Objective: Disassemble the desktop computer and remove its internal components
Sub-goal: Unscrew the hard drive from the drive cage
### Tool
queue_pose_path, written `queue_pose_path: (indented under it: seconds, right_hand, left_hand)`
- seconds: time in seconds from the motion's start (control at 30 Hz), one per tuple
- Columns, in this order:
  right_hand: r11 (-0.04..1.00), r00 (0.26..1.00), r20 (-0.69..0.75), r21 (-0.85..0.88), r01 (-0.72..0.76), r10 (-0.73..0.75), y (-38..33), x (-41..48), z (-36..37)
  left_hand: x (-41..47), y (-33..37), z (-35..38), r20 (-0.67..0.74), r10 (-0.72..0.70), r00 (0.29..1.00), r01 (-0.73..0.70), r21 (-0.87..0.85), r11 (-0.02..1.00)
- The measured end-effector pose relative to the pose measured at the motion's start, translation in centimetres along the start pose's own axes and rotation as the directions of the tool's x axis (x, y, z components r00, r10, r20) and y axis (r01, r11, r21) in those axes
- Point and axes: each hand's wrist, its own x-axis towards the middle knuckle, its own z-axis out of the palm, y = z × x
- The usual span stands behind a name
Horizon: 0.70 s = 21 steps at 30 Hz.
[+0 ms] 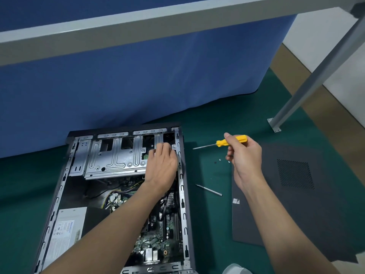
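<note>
While the left grip [161, 165] lies on the silver metal drive cage [110, 155] in the open grey computer case [182, 194], grasp unclear, the right grip [244, 155] clenches a yellow-handled screwdriver [240, 138]. The cage is being unfastened, I judge; next, lifting it free.

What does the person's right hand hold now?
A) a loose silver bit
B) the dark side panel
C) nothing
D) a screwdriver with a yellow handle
D: the right hand grips the yellow-handled screwdriver, raised beside the open case.
</note>
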Motion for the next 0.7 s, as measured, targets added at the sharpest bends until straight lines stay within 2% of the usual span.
queue_pose_path:
  seconds: [0.27, 0.37, 0.47, 0.7]
  right_hand:
    - [1.0, 0.999, -0.033, 0.012, -0.006, 0.006, 0.9, -0.3, -0.5]
    - [1.0, 0.999, -0.04, 0.002, -0.008, 0.008, 1.1, -0.3, -0.5]
    - [1.0, 0.999, -0.042, -0.014, -0.004, 0.003, 1.2, -0.3, -0.4]
    - [1.0, 0.998, -0.057, -0.004, -0.013, 0.013, 1.3, -0.5, -0.2]
  left_hand:
    - [-1.2, -0.9, 0.0, -0.133, 0.053, 0.99, -0.07, -0.128, 0.989]
    - [-0.9, -1.1, -0.1, -0.174, 0.027, 0.984, -0.061, -0.195, 0.979]
    - [-0.4, -1.1, -0.2, -0.143, -0.021, 0.99, -0.017, -0.257, 0.966]
    - [1.4, -2.5, -0.4, 0.026, 0.054, 0.998, -0.042, -0.334, 0.942]
